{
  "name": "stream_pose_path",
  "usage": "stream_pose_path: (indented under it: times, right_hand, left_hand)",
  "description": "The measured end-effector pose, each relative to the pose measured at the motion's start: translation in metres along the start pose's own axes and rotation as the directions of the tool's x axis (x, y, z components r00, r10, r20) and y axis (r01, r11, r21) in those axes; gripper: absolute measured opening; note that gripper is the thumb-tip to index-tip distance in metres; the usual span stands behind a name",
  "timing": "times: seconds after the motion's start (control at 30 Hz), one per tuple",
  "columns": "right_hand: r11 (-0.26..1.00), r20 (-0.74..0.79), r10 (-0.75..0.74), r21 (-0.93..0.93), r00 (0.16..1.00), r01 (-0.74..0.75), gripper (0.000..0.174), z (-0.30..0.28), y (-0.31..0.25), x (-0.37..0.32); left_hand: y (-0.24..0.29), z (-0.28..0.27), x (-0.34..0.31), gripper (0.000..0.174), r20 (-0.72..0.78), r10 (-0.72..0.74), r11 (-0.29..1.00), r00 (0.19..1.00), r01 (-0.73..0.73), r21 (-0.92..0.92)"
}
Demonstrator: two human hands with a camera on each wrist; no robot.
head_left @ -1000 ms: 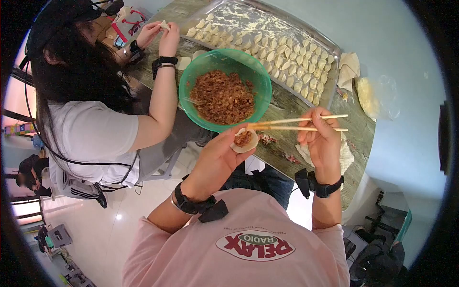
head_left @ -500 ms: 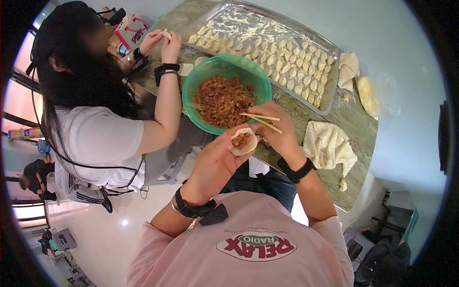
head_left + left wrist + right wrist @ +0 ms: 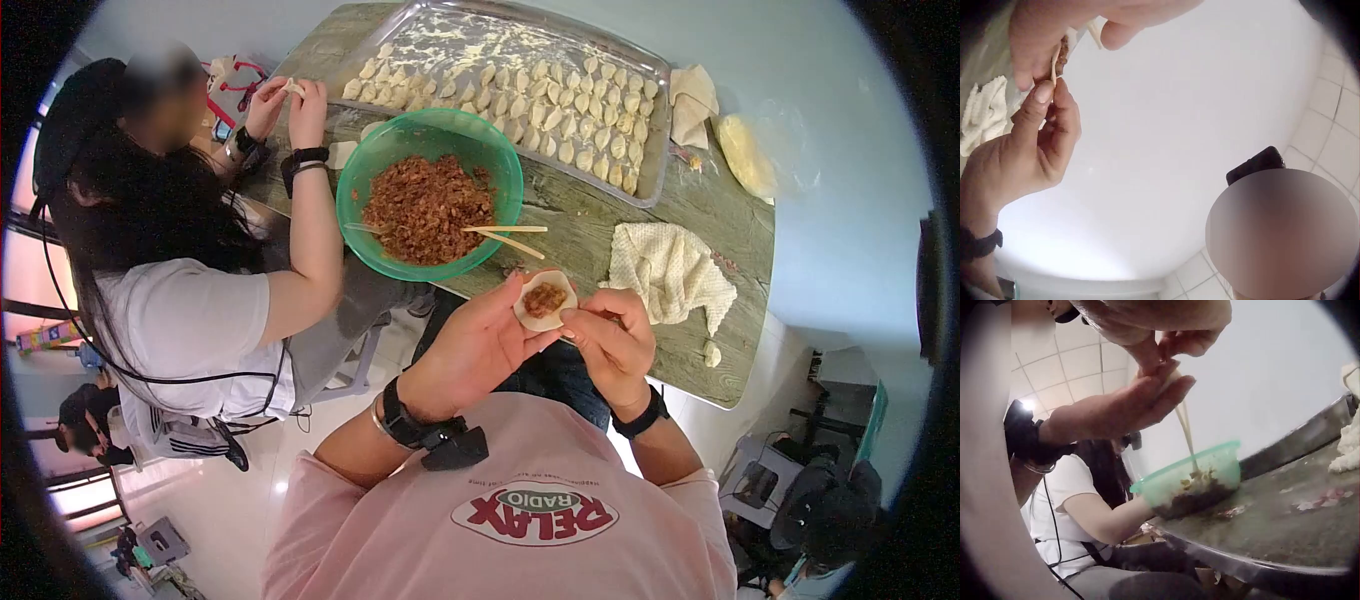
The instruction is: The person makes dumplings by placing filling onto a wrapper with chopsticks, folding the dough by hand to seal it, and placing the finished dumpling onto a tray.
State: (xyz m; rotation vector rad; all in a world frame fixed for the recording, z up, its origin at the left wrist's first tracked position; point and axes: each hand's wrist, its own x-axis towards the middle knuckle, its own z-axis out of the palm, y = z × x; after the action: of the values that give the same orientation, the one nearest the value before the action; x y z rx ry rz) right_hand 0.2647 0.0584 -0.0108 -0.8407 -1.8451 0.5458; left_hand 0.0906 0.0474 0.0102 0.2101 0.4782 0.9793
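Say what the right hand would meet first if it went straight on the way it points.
Probably the left hand, which lies behind the filled wrapper that the right hand pinches by its edge, though the depth between them is hard to judge.

Perhaps a plain tiled room, with dumpling-filled tray [image 3: 655,150] on wooden table [image 3: 745,375]

Person's attire: pink short-sleeved T-shirt [image 3: 400,540], white oval chest print [image 3: 537,513] reading "RELAX RADIO"; black wristbands [image 3: 405,415]; left silvery bangle [image 3: 378,415]; dark trousers [image 3: 562,382].
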Motion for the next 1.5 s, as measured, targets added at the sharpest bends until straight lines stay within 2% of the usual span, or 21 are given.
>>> stream_pose_path:
  times: [0.13,0.2,0.23,0.27,0.37,0.43,0.5,0.53,0.6,0.63,0.7,0.8,0.87,1.03,1.3,1.4,1.5]
  right_hand:
    - [0.996,0.044,-0.046,-0.076,0.998,0.049,0.018,-0.006,0.006,-0.002]
    - [1.000,-0.044,0.008,-0.009,0.999,-0.008,0.015,-0.003,0.005,0.001]
    - [1.000,-0.047,0.009,-0.005,0.999,-0.010,0.015,-0.002,0.003,0.002]
    - [0.997,-0.073,0.073,0.015,0.995,-0.073,0.014,-0.002,0.001,0.004]
    - [0.982,-0.082,0.185,0.062,0.979,-0.180,0.014,-0.003,-0.002,0.004]
    - [0.971,-0.064,0.228,0.086,0.971,-0.223,0.015,-0.005,-0.003,0.002]
    - [0.851,-0.078,0.444,0.348,0.893,-0.393,0.021,-0.009,-0.003,0.000]
    - [0.851,-0.081,0.445,0.348,0.892,-0.393,0.021,-0.010,0.000,-0.003]
    - [0.646,0.043,0.573,0.591,0.818,-0.484,0.028,-0.012,0.007,-0.010]
    - [0.646,0.036,0.578,0.590,0.815,-0.484,0.028,-0.013,0.006,-0.011]
    - [0.409,0.205,0.649,0.718,0.733,-0.563,0.027,-0.012,0.002,-0.012]
    - [0.380,0.188,0.677,0.739,0.711,-0.557,0.024,-0.012,0.002,-0.013]
    - [0.388,0.172,0.687,0.735,0.706,-0.556,0.022,-0.012,0.003,-0.014]
    - [0.404,0.142,0.689,0.739,0.711,-0.539,0.015,-0.009,0.002,-0.014]
    - [0.573,0.054,0.601,0.667,0.797,-0.477,0.013,-0.007,0.007,-0.020]
    - [0.506,0.087,0.647,0.694,0.757,-0.512,0.012,-0.008,-0.001,-0.013]
    - [0.518,0.098,0.657,0.662,0.748,-0.542,0.013,-0.008,-0.002,-0.013]
  left_hand:
    - [-0.005,0.000,0.002,0.044,0.026,-0.003,1.000,1.000,0.002,0.023]
    - [-0.007,0.002,0.002,0.042,0.055,0.010,0.999,0.998,-0.012,0.047]
    - [-0.008,0.005,0.001,0.043,0.047,0.029,0.977,0.998,-0.038,0.209]
    - [-0.010,0.008,0.000,0.045,0.043,0.048,0.929,0.998,-0.060,0.364]
    - [-0.016,0.002,0.002,0.048,-0.035,0.072,0.881,0.997,-0.047,0.472]
    - [-0.018,0.000,0.003,0.046,-0.036,0.085,0.896,0.996,-0.061,0.439]
    - [-0.017,0.002,0.003,0.044,-0.036,0.102,0.911,0.994,-0.079,0.406]
    - [-0.015,0.005,0.003,0.043,-0.050,0.110,0.908,0.993,-0.080,0.411]
    - [-0.016,0.008,0.004,0.042,-0.062,0.110,0.906,0.992,-0.075,0.416]
    - [-0.017,0.008,0.004,0.041,-0.064,0.123,0.906,0.990,-0.086,0.414]
    - [-0.020,0.008,0.006,0.040,-0.063,0.125,0.907,0.990,-0.088,0.411]
    - [-0.025,0.007,0.008,0.039,-0.079,0.192,0.867,0.978,-0.131,0.481]
    - [-0.026,0.007,0.007,0.037,-0.030,0.234,0.810,0.972,-0.177,0.559]
    - [-0.028,0.008,0.006,0.036,-0.031,0.252,0.802,0.967,-0.191,0.566]
    - [-0.029,0.006,0.006,0.031,-0.047,0.256,0.765,0.965,-0.173,0.621]
    - [-0.028,0.004,0.005,0.031,-0.044,0.277,0.766,0.960,-0.193,0.613]
    - [-0.027,0.005,0.005,0.030,-0.064,0.307,0.773,0.950,-0.209,0.599]
